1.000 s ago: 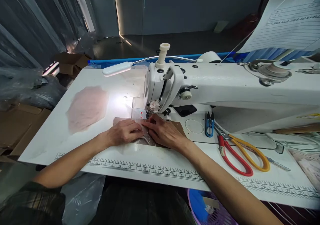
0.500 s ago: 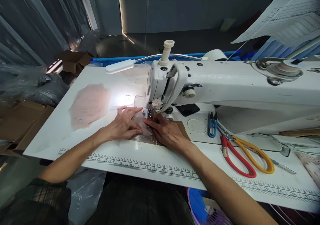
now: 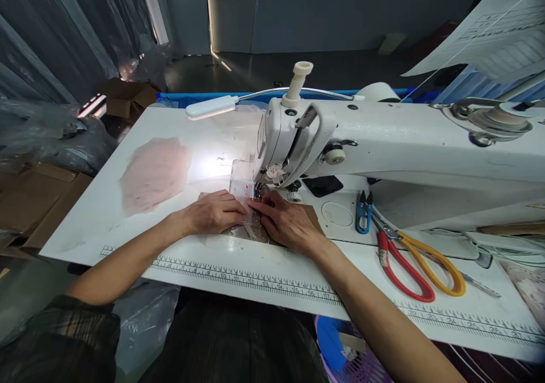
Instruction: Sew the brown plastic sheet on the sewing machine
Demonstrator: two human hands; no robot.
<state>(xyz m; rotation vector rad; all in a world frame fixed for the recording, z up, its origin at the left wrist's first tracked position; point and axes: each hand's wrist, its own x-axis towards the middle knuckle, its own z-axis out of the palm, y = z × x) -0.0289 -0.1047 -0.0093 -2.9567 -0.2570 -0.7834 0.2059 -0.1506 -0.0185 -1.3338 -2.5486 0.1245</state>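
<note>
Both left hand and right hand touch fabric by the sewing machine.

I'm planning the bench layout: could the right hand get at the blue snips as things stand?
Probably yes: the blue snips lie uncovered to the right of the right hand, with nothing seen standing between them.

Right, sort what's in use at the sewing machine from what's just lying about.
In use:
- sheer fabric, under left hand and right hand
- sewing machine
- lit lamp

Lying about:
- scissors
- blue snips
- pink fabric, possibly related
</note>
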